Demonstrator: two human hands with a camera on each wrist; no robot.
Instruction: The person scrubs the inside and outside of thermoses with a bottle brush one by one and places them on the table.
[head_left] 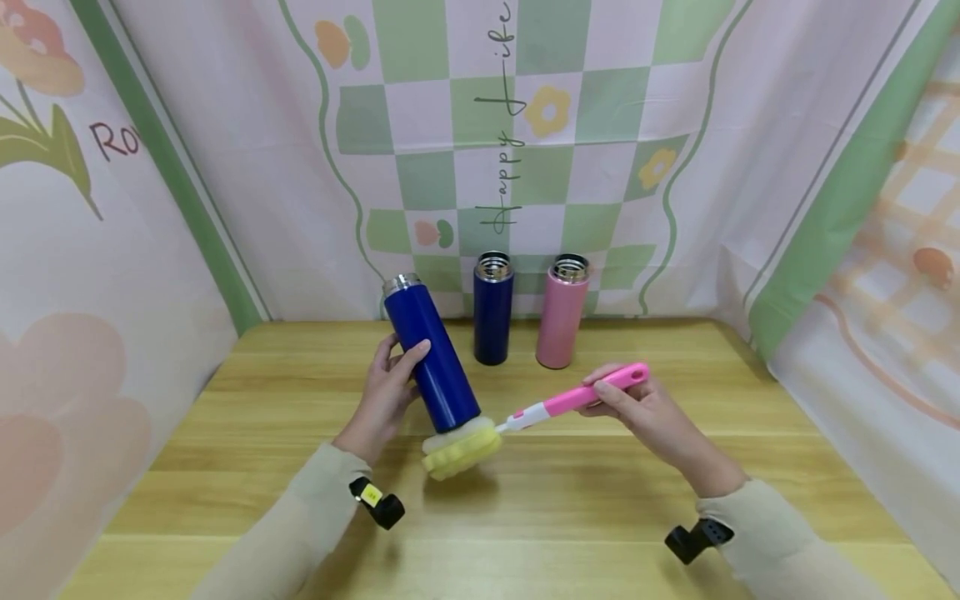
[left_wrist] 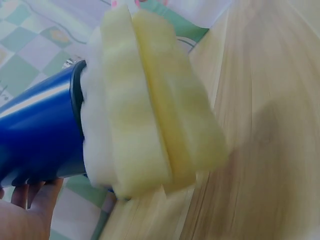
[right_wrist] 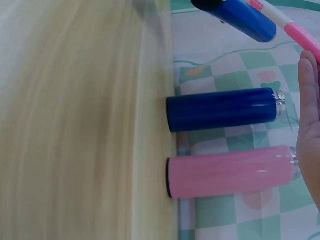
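Near table centre | left hand (head_left: 386, 392) grips tilted blue flask (head_left: 431, 360), base exposed | right hand (head_left: 645, 408) holds pink brush handle (head_left: 592, 392), sponge (head_left: 460, 446) pressed against base.

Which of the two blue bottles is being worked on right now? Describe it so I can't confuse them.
On the wooden table, look in front of the two bottles standing upright by the backdrop. The left hand holds the blue bottle tilted, the yellow sponge brush against its base; the navy bottle and pink bottle stand untouched.

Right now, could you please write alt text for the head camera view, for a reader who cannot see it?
A person's left hand holds a tilted blue bottle while the right hand presses a pink-handled sponge brush against its base, above a wooden table. A dark blue bottle and a pink bottle stand upright behind.
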